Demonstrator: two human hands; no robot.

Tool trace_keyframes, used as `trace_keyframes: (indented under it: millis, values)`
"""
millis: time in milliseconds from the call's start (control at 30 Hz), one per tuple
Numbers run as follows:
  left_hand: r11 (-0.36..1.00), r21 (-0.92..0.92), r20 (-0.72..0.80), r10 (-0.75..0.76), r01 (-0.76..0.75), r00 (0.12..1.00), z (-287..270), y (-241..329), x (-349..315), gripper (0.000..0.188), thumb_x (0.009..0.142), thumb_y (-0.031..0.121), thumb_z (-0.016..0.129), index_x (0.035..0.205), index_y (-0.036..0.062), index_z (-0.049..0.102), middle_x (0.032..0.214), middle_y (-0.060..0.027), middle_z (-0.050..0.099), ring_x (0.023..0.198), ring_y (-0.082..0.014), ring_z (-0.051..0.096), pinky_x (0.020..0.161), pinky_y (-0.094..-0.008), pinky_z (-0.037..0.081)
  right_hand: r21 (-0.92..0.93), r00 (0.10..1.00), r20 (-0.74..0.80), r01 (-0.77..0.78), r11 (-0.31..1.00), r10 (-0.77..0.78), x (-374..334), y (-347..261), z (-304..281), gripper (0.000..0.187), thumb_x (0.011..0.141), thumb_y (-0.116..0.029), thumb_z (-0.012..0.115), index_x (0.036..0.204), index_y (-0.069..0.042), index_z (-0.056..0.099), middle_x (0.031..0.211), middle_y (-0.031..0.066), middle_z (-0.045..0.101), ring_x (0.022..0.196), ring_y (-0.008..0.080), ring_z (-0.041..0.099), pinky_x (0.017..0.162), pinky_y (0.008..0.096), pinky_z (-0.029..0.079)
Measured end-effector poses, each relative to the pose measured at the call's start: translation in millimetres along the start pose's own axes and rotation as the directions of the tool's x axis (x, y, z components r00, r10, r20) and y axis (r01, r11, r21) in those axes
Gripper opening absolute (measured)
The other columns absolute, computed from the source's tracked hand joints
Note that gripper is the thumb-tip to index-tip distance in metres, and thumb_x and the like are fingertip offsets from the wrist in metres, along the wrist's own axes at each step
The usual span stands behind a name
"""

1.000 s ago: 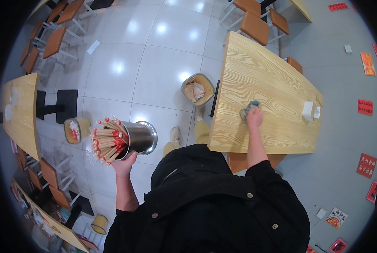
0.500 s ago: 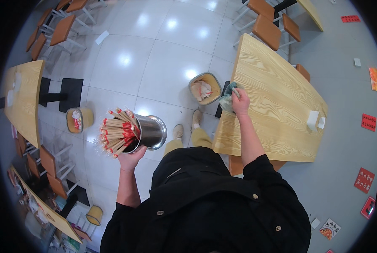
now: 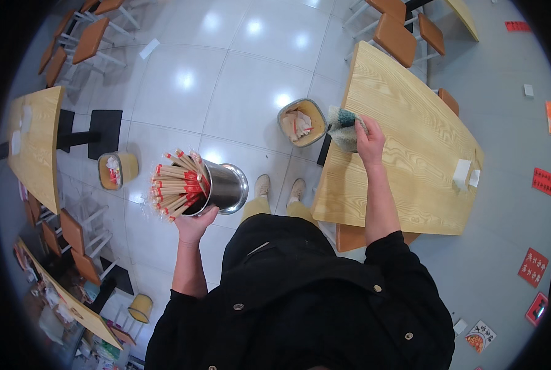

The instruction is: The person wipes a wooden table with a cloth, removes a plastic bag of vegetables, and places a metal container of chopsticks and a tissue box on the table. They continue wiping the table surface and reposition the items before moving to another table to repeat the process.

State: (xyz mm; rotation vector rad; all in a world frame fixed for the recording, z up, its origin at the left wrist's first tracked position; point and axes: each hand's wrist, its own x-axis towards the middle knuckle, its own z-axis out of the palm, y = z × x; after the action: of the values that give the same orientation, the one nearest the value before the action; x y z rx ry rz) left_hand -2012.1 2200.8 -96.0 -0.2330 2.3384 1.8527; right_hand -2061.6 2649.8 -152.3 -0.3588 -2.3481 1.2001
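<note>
My left hand [image 3: 195, 224] grips a shiny metal bucket [image 3: 227, 188] from below, off the floor at my left. The bucket tilts left, and its mouth is packed with wrapped chopsticks [image 3: 180, 185] in paper sleeves with red bands. In my right hand [image 3: 370, 139] a bunched grey-green cloth [image 3: 344, 128] hangs over the left edge of the wooden table [image 3: 405, 166]. Its lower end is near a square waste bin [image 3: 302, 123] that holds crumpled tissues. Part of my left hand's fingers is hidden behind the bucket.
A white tissue holder [image 3: 461, 174] sits at the table's right end, by the wall. To the left are another wooden table [image 3: 38, 145], a second bin [image 3: 118, 172] and brown stools [image 3: 73, 231]. More stools [image 3: 394, 40] stand at the far right.
My right hand has moved slightly right and away from me, lifting and spreading the cloth at the table edge. One foot has shifted. My left hand still holds the bucket.
</note>
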Motion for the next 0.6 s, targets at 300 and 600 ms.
trace_keyframes:
  millis: [300, 600]
  values:
    - [0.995, -0.077, -0.052, 0.055, -0.059, 0.997, 7.2, 12.5, 2.3, 0.054, 0.060, 0.005, 0.084, 0.106, -0.0033, 0.057, 0.098, -0.0082, 0.063, 0.087, -0.0146, 0.062, 0.073, -0.0295, 0.055, 0.080, 0.968, -0.074, -0.235, 0.969, 0.241, -18.3, 2.8, -51.1, 0.022, 0.086, -0.007, 0.064, 0.107, -0.004, 0.067, 0.096, 0.0128, 0.066, 0.082, 0.0209, 0.064, 0.079, 0.0297, 0.049]
    - [0.998, 0.022, 0.060, -0.053, 0.052, 0.997, -9.3, -1.7, 1.3, 0.072, 0.058, 0.004, 0.083, 0.121, -0.0031, 0.047, 0.114, -0.0125, 0.057, 0.098, -0.0200, 0.060, 0.086, -0.0340, 0.053, -0.548, 0.935, 0.112, -0.225, 0.805, 0.338, -69.8, 15.9, 24.2, 0.016, 0.081, -0.017, 0.064, 0.096, -0.012, 0.063, 0.092, 0.0122, 0.063, 0.087, 0.0345, 0.061, 0.074, 0.0454, 0.048]
